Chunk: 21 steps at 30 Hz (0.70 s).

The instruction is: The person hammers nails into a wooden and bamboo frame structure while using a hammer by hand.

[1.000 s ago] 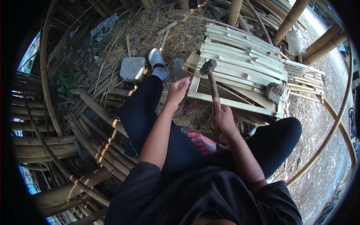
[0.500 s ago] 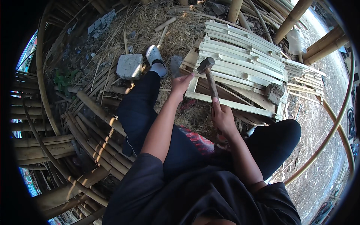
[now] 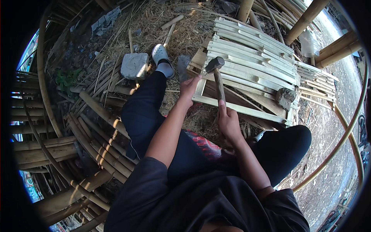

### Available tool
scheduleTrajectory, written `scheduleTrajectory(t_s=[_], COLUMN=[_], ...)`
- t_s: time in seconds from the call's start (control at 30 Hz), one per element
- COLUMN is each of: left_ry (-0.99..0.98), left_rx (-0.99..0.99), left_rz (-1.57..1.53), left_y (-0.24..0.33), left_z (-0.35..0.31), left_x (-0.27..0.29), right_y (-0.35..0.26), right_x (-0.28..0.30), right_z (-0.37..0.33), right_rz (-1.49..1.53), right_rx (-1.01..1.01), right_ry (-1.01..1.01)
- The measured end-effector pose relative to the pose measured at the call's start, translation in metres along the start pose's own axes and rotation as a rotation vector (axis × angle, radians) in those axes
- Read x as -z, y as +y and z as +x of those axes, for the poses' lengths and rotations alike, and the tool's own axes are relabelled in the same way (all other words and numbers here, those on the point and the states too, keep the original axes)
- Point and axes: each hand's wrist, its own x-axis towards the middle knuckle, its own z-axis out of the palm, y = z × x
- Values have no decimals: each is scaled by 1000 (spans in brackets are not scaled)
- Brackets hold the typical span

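Observation:
My right hand (image 3: 228,123) is wrapped around the wooden handle of a club hammer (image 3: 219,87). Its blocky dark metal head is raised over the left edge of a slatted bamboo panel (image 3: 247,73). Just left of the hammer head, my left hand (image 3: 188,89) is closed at that same edge, fingertips together against the end of a slat. Whatever is pinched there is too small or hidden to make out. Pale split-bamboo strips run across the panel, and a rough stone chunk (image 3: 285,98) rests on its near right corner.
A pale stone block (image 3: 134,66) sits left of my shoe (image 3: 159,54). Bamboo poles (image 3: 101,112) lie stacked at the left, and upright bamboo posts (image 3: 307,19) stand at the far right. Another small slatted piece (image 3: 315,79) adjoins the panel. Straw and scraps litter the ground.
The view has shifted slightly, so the panel appears a little further right. The hammer stays raised over the panel's edge, and both hands keep nearly the same pose.

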Motion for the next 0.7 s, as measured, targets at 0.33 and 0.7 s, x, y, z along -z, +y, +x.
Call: scheduleTrajectory(t_s=[0.33,0.7], left_ry=[26,23], left_rx=[-6,-10], left_rz=[6,-52], left_y=[1,2], left_z=[-3,-4], left_x=[2,-3], right_y=[-13,-4], right_x=[9,10], right_z=[-5,1], right_rz=[-116,-236], right_rx=[-32,-10], right_ry=[-5,23])
